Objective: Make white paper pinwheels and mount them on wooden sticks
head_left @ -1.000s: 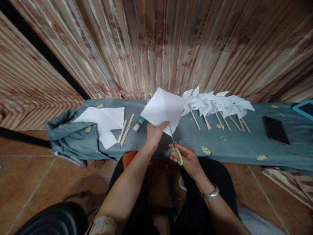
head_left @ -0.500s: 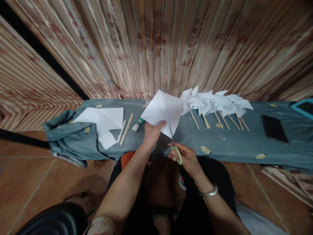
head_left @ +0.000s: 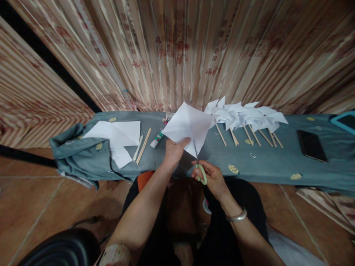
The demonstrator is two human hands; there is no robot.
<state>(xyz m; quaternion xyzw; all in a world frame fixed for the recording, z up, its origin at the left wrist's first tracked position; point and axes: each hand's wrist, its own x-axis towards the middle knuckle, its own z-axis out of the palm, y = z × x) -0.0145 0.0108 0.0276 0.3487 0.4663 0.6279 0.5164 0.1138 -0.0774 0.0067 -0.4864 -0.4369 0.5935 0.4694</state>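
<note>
Two hands work one sheet of white paper, raised above the cloth in front of the person. The left hand pinches it near the lower edge, thumb on top, the other fingers out of sight beneath. The right hand has its fingers wrapped round the green handles of the scissors, whose blades run up from the sheet's near corner toward its middle.

Little has changed over the last second. Since half a second ago the sheet has slid slightly rightward along with the left thumb, so more of a small red thing shows past its left corner, close to the glue stick. The scissors have stayed at the near corner, their blades in line with it. I read this as the sheet being steadied or re-aimed for the cut; how far the slit reaches, and how wide the blades stand, is too fine to tell from here. To the right, the pinwheels lie in the same row as before, untouched.
</note>
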